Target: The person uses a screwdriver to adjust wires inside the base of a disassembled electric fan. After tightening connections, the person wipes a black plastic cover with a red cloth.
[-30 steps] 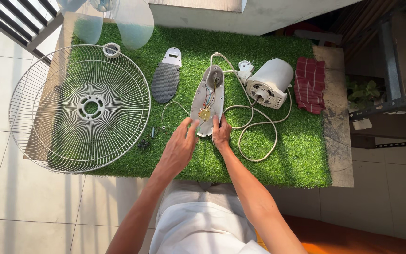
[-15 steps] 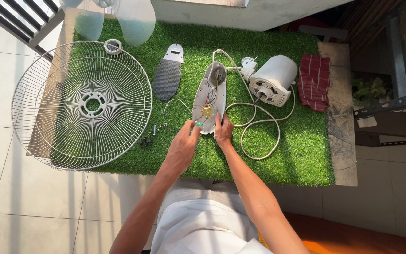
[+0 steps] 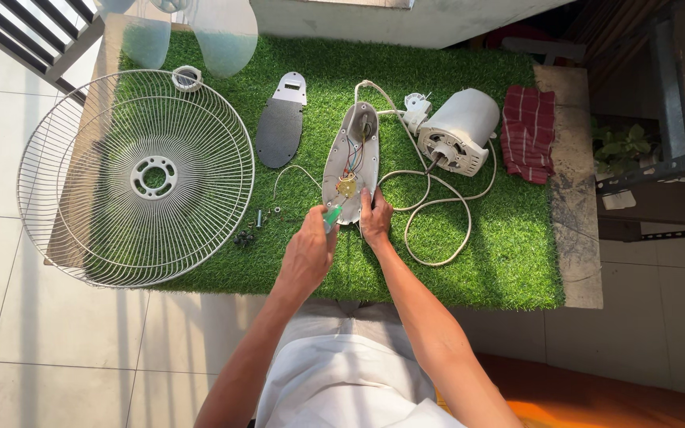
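The left hand (image 3: 308,252) pinches a green-handled screwdriver (image 3: 333,215), its tip at the near end of the open fan base housing (image 3: 350,162), which lies mid-mat on the artificial grass mat (image 3: 501,261). The right hand (image 3: 375,219) presses curled fingers against the housing's near right edge. A wire fan guard (image 3: 136,176) lies left; the white motor (image 3: 460,131) lies far right.

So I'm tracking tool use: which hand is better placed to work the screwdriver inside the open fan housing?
Left, probably. The left hand already holds the green screwdriver, tip at the fan housing, while the right hand steadies its lower edge.
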